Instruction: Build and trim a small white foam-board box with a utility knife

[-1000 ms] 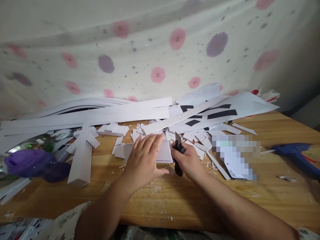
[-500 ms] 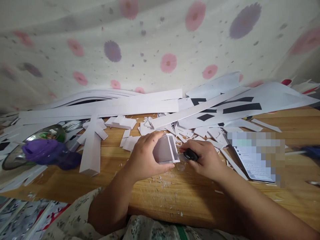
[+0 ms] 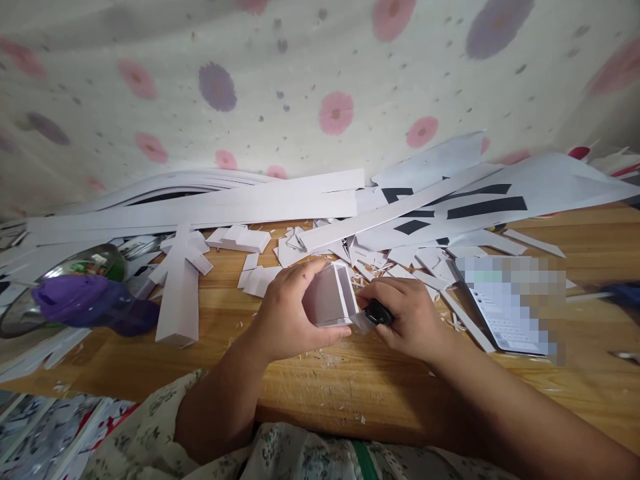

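My left hand [image 3: 287,310] is wrapped round a small white foam-board box [image 3: 325,300], thumb along its lower edge and fingers over the top. The box is tilted, with its right-hand end towards my other hand. In my right hand [image 3: 407,313] is a utility knife [image 3: 379,312] with a black handle. Its pale, blurred blade points left and lies at the box's lower right edge; whether it cuts in, I cannot tell. Between the hands and the curtain lie white board scraps [image 3: 295,250].
A long white board structure [image 3: 179,307] stands left of my hands, beside a purple bottle [image 3: 95,300] and a shiny metal bowl [image 3: 20,317]. Long white strips [image 3: 200,212] and a sheet with black pieces [image 3: 540,177] lie at the back. A phone [image 3: 510,320] rests at the right.
The knife has shifted slightly left and down along the box's edge, its blade now nearer the lower corner. My view has tipped slightly downward. Both hands keep their holds.
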Available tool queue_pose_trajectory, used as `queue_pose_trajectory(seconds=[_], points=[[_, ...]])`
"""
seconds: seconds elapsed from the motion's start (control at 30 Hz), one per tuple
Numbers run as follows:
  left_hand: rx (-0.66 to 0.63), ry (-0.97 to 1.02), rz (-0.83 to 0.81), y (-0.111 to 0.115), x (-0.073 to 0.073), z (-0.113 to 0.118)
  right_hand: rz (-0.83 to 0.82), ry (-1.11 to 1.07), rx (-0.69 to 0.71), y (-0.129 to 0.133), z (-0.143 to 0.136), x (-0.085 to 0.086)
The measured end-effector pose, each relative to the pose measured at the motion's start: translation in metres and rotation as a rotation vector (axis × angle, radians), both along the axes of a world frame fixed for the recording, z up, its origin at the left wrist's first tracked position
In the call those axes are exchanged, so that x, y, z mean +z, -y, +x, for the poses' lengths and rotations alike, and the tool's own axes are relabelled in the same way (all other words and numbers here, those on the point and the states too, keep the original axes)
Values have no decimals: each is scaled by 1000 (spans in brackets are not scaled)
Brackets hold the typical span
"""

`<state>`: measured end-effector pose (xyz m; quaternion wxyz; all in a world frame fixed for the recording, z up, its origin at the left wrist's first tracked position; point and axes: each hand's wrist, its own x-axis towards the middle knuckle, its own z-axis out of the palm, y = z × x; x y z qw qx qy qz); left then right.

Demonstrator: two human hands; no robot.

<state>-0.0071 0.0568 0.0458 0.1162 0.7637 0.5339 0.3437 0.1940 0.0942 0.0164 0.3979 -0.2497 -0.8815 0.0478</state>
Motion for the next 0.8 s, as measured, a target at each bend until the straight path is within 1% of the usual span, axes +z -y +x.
queue_pose_trajectory(seconds=[0.33, 0.53, 0.63, 0.73, 0.8], points=[[-22, -1, -7, 4, 2, 0, 19, 3, -87, -2, -4, -5], [-7, 7, -38, 5, 1, 1, 5, -2, -120, -3, -5, -8], [-28, 5, -24, 8, 1, 2, -11, -13, -147, -6, -5, -10], [-80, -11, 16, 13, 1, 5, -14, -21, -223, -11, -3, -11], [-78, -26, 49, 15, 2, 6, -15, -21, -224, -12, 0, -10]])
